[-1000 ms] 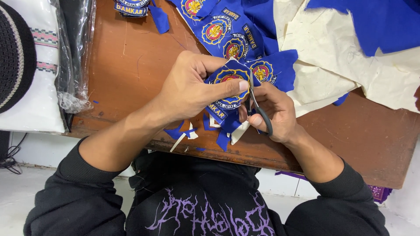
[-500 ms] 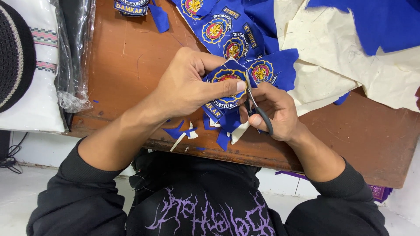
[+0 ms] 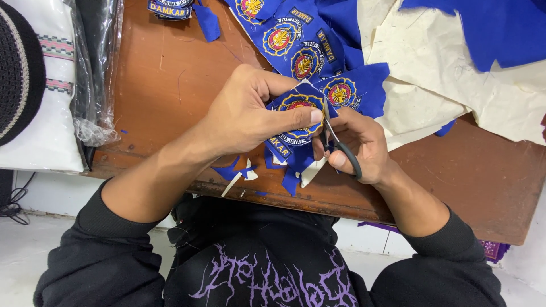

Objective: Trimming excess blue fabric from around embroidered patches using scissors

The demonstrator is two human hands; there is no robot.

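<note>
Left hand (image 3: 250, 116) pinched a round blue patch (image 3: 294, 113) above the near edge of the brown table (image 3: 165, 79), thumb pressed across its face. Right hand (image 3: 355, 142) gripped black scissors (image 3: 336, 143), blades at the patch's right edge. Blue scraps (image 3: 236, 169) lay just below, a strip of uncut patches (image 3: 296, 40) behind

A stitched blue cloth badge (image 3: 293, 116) is showing glossy thread; black-handled metal scissors (image 3: 341, 149) are glinting; the worn brown wooden table (image 3: 170, 79) is looking scratched, matt
</note>
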